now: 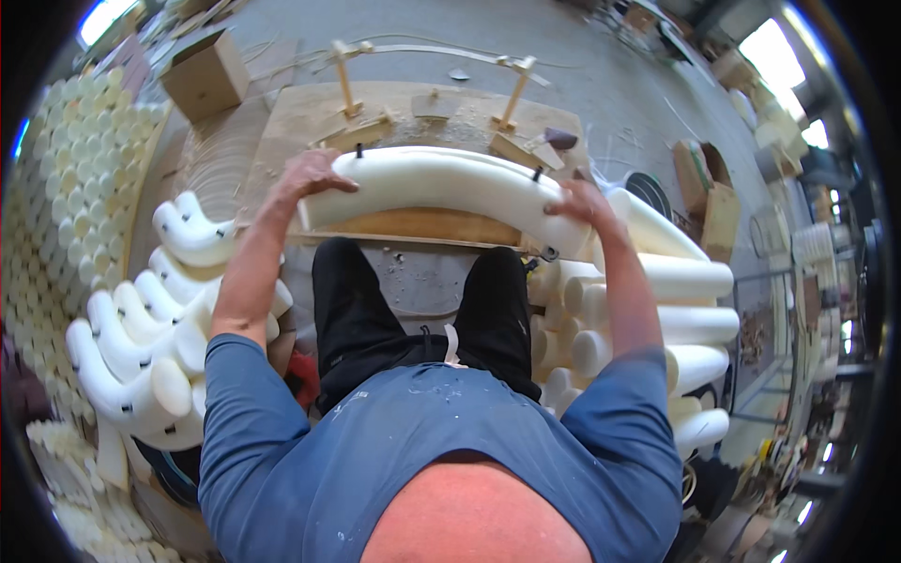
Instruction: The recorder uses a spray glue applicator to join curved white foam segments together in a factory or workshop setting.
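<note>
No text, number or sign can be read, though the blurred edges are hard to judge.

- A workshop or small factory floor, judging by what surrounds the two-handed grip on a curved white cylinder [422,183].
- Just beyond the grip: a wooden worktop [291,117] bearing upright wooden posts [516,94] and wooden blocks [519,150].
- Left of the grip: stacked round-ended cylinders [94,174] and, nearer the body, piled curved pieces [117,342] with black fittings.
- Right and nearer: piled straight white cylinders [690,279].
- Farther out: grey floor [638,103], cardboard boxes [205,75], bright windows [774,52].
</note>
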